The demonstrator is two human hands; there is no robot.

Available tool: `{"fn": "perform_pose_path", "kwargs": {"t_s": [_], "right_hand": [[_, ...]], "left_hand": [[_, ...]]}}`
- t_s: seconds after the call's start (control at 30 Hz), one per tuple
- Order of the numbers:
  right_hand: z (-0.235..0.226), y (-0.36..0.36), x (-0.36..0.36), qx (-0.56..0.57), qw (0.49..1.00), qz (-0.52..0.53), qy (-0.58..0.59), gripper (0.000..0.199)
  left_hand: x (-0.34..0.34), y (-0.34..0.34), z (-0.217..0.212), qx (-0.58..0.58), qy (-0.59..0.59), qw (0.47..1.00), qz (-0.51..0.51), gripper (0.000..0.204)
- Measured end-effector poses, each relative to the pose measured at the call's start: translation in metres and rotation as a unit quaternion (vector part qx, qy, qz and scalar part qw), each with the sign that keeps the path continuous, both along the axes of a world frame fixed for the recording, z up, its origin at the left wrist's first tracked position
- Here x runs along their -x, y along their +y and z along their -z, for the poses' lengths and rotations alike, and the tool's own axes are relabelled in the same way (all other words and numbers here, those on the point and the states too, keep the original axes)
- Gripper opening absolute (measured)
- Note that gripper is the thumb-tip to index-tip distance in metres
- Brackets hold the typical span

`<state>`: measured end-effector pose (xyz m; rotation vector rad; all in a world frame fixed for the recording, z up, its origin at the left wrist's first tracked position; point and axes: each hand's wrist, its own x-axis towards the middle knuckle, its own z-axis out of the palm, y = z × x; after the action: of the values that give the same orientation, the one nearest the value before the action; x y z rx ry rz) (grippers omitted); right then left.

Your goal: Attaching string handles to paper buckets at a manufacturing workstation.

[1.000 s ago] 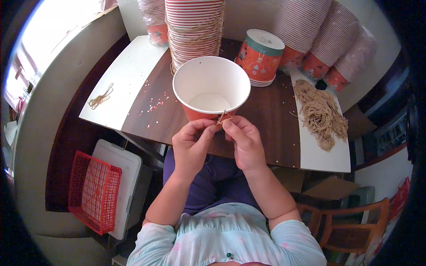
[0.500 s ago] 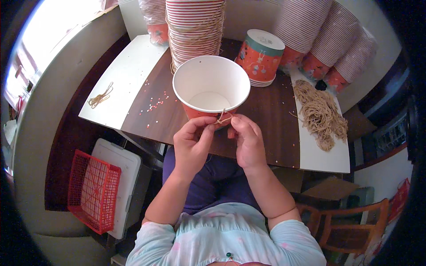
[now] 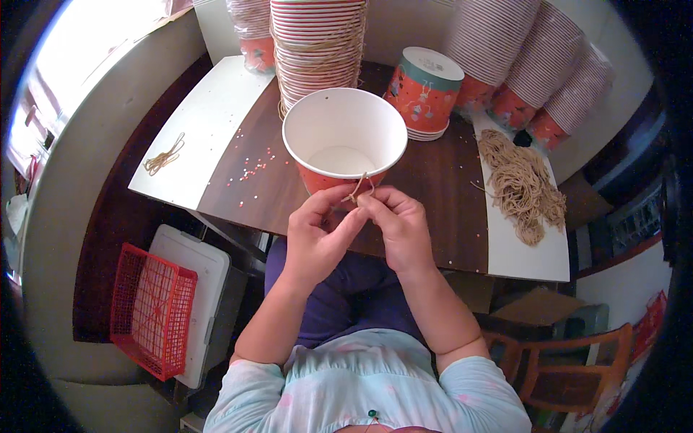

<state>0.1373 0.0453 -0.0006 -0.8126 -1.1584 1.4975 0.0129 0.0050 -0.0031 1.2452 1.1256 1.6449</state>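
Note:
A large orange paper bucket [image 3: 314,177] with a white inside stands upright on the table, directly beyond my hands. A thin tan string [image 3: 371,182] rises in a small loop at the bucket's near rim. My left hand [image 3: 317,227] is closed, pinching the string between thumb and fingers just below that rim. Close against it, my right hand [image 3: 398,224] is closed too, thumb and forefinger pressed on the same string. The fingertips hide the string's ends and any knot. A small dark hole shows in the bucket's far wall.
Behind stands a tall bucket stack [image 3: 317,58] with strings hanging on it. Upturned orange buckets [image 3: 422,94] and plastic-wrapped stacks [image 3: 545,65] are at the right, near a heap of tan strings [image 3: 530,191]. A few strings [image 3: 166,155] lie left; a red basket [image 3: 153,310] sits below.
My right hand has moved left to meet my left hand. The string between them, stretched sideways before, now stands up as a narrow loop.

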Motion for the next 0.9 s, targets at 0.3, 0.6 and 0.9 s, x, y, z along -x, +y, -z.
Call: {"fn": "perform_pose_path", "kwargs": {"t_s": [0.3, 0.6, 0.9], "right_hand": [[-0.001, 0.000, 0.000, -0.058, 0.998, 0.018, -0.035, 0.013], [-0.001, 0.003, -0.002, -0.040, 0.998, 0.032, -0.040, 0.016], [-0.008, -0.003, 0.004, -0.015, 0.999, 0.021, 0.036, 0.014]], "left_hand": [[0.001, 0.004, -0.007, 0.003, 0.030, 0.998, -0.056, 0.016], [0.005, 0.002, -0.005, 0.051, -0.009, 0.998, -0.037, 0.019], [0.009, 0.001, -0.005, 0.073, -0.032, 0.997, -0.018, 0.019]]}}
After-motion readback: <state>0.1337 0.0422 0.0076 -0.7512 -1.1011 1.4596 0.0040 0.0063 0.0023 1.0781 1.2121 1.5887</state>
